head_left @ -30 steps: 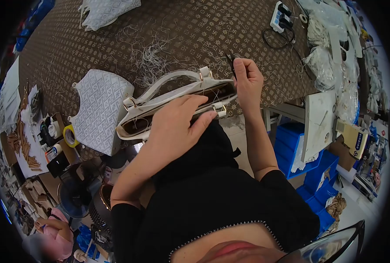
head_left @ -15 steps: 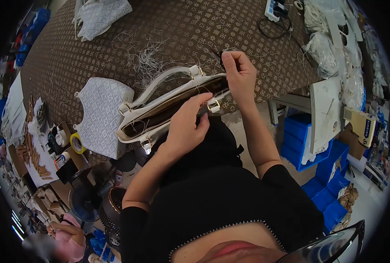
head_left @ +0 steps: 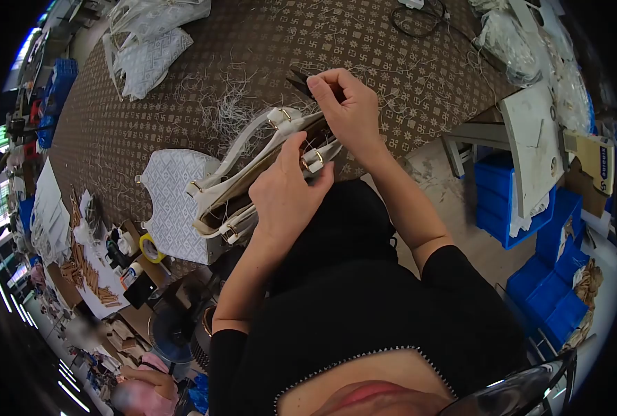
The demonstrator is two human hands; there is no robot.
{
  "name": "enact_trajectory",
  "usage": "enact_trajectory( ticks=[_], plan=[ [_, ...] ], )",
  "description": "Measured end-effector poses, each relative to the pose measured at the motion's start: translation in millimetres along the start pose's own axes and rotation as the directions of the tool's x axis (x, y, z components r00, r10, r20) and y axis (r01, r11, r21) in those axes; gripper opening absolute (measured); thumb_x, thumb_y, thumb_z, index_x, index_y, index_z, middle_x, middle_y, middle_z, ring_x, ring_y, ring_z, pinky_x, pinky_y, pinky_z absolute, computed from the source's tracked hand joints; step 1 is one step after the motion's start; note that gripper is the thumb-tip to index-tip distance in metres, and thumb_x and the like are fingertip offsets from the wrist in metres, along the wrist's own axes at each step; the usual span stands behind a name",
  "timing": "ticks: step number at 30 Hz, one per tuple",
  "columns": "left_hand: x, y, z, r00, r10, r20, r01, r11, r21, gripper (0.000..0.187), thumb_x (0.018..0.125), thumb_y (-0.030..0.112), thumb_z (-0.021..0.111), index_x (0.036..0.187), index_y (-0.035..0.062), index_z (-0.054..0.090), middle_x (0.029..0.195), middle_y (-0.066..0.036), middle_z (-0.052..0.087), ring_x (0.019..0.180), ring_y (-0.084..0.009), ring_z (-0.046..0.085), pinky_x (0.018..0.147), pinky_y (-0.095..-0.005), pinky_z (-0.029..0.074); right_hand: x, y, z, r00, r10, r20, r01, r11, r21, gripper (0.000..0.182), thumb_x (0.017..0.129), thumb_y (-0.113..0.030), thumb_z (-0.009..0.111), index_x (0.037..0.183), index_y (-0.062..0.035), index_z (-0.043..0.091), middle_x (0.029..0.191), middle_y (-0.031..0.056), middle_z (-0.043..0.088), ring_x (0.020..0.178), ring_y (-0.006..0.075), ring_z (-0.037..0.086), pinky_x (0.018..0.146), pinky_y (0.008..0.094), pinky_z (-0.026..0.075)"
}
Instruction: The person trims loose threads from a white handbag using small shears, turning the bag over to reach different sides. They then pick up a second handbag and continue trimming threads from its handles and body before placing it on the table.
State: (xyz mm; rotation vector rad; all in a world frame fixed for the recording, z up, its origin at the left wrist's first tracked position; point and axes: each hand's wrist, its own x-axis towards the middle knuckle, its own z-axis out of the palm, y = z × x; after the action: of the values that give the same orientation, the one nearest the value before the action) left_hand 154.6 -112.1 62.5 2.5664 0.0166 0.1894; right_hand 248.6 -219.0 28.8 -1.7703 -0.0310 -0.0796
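Note:
A white handbag with gold buckles lies tilted at the table edge, its brown-lined mouth facing up. My left hand grips the near side of the bag, thumb and forefinger around a buckled strap tab. Over the bag's right end, my right hand is closed around small dark thread snips, whose blades point left past the fingers. One curved white handle stands up on the far side. Part of the near rim is hidden behind my left hand.
A patterned grey-white bag piece lies left of the handbag. Loose thread clippings are strewn over the brown patterned table. Blue crates stand at the right, and a person in pink is at lower left.
The view has shifted. My right hand has moved left over the bag with the snips' blades now showing, and my left hand has closed around the buckled tab.

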Motion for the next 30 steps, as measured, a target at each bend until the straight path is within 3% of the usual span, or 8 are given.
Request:
enact_trajectory(
  ticks=[4, 6, 9, 12, 14, 20, 28, 30],
  plan=[
    [-3, -5, -5, 0.978, -0.171, 0.119, 0.176, 0.984, -0.026, 0.05, 0.072, 0.022, 0.068, 0.115, 0.0087, 0.048, 0.083, -0.008, 0.065, 0.069, -0.0237, 0.064, 0.06, -0.0328, 0.05, 5, 0, 0, 1.0, -0.006, -0.004, 0.006, 1.0, 0.001, 0.02, 0.085, -0.022, 0.062, 0.085, -0.0022, 0.062, 0.065, -0.003, 0.054, 0.059, 0.003, 0.045, 0.054, 0.0186, 0.038],
    [-8, -6, -25, 0.988, -0.108, 0.11, 0.137, 0.943, -0.303, 0.05, 0.072, 0.018, 0.067, 0.118, 0.0094, 0.046, 0.09, -0.011, 0.065, 0.08, -0.025, 0.064, 0.069, -0.0334, 0.05, 9, 6, 4, 0.997, -0.051, -0.065, 0.052, 0.999, 0.01, 0.022, 0.082, -0.025, 0.064, 0.082, -0.0028, 0.063, 0.061, 0.0037, 0.058, 0.053, 0.0078, 0.051, 0.05, 0.0236, 0.041],
    [-28, -30, -86, 1.0, -0.016, 0.008, 0.018, 0.958, -0.287, 0.029, 0.077, 0.01, 0.063, 0.104, 0.0021, 0.058, 0.096, -0.012, 0.065, 0.089, -0.0222, 0.063, 0.078, -0.0297, 0.048, 11, 6, 5, 0.999, 0.024, -0.034, -0.021, 0.996, 0.09, 0.021, 0.084, -0.023, 0.063, 0.083, -0.0021, 0.063, 0.06, -0.0021, 0.055, 0.056, 0.0028, 0.045, 0.05, 0.02, 0.037],
    [-52, -59, -137, 0.958, -0.282, 0.045, 0.275, 0.866, -0.417, 0.025, 0.077, 0.006, 0.065, 0.1, -0.0002, 0.061, 0.094, -0.008, 0.065, 0.088, -0.0145, 0.06, 0.079, -0.0272, 0.046, 16, 6, 7, 1.0, 0.011, -0.023, -0.009, 0.995, 0.102, 0.023, 0.085, -0.025, 0.062, 0.084, -0.0017, 0.063, 0.064, -0.0036, 0.056, 0.058, 0.0025, 0.044, 0.052, 0.0191, 0.036],
    [-64, -68, -146, 0.914, -0.373, 0.158, 0.405, 0.825, -0.395, 0.029, 0.076, 0.006, 0.065, 0.103, -0.0004, 0.06, 0.099, -0.011, 0.064, 0.091, -0.0173, 0.06, 0.081, -0.0279, 0.046, 20, 4, 10, 1.0, 0.0, 0.001, 0.0, 0.996, 0.084, 0.024, 0.085, -0.025, 0.062, 0.084, -0.0018, 0.063, 0.064, -0.0035, 0.056, 0.058, 0.0024, 0.044, 0.052, 0.0192, 0.036],
    [-79, -82, -100, 0.98, -0.175, 0.095, 0.172, 0.984, 0.035, 0.052, 0.073, 0.005, 0.063, 0.122, 0.007, 0.048, 0.111, -0.013, 0.057, 0.103, -0.0303, 0.054, 0.101, -0.0409, 0.032, 32, 0, 19, 0.999, -0.045, 0.027, 0.045, 0.999, -0.017, 0.027, 0.085, -0.029, 0.062, 0.084, -0.0022, 0.063, 0.065, -0.0032, 0.056, 0.057, 0.0028, 0.045, 0.052, 0.0196, 0.037],
    [-63, -110, -74, 0.982, -0.172, -0.08, 0.142, 0.947, -0.288, 0.035, 0.072, 0.0, 0.057, 0.107, 0.0042, 0.061, 0.099, -0.011, 0.063, 0.086, -0.0227, 0.062, 0.077, -0.0304, 0.048, 36, -2, 20, 1.0, -0.01, 0.019, 0.012, 0.994, -0.11, 0.029, 0.084, -0.032, 0.062, 0.084, -0.0031, 0.063, 0.065, -0.0027, 0.057, 0.058, 0.0039, 0.047, 0.054, 0.0204, 0.039],
    [-62, -116, -70, 0.993, -0.051, -0.109, 0.004, 0.922, -0.388, 0.027, 0.078, 0.001, 0.055, 0.104, 0.0012, 0.062, 0.096, -0.01, 0.066, 0.081, -0.0165, 0.062, 0.072, -0.0271, 0.048, 39, 3, 18, 1.0, -0.011, 0.017, 0.012, 0.997, -0.07, 0.027, 0.085, -0.03, 0.062, 0.088, -0.0027, 0.064, 0.071, -0.0045, 0.057, 0.065, 0.0018, 0.045, 0.057, 0.0174, 0.037]
  ],
)
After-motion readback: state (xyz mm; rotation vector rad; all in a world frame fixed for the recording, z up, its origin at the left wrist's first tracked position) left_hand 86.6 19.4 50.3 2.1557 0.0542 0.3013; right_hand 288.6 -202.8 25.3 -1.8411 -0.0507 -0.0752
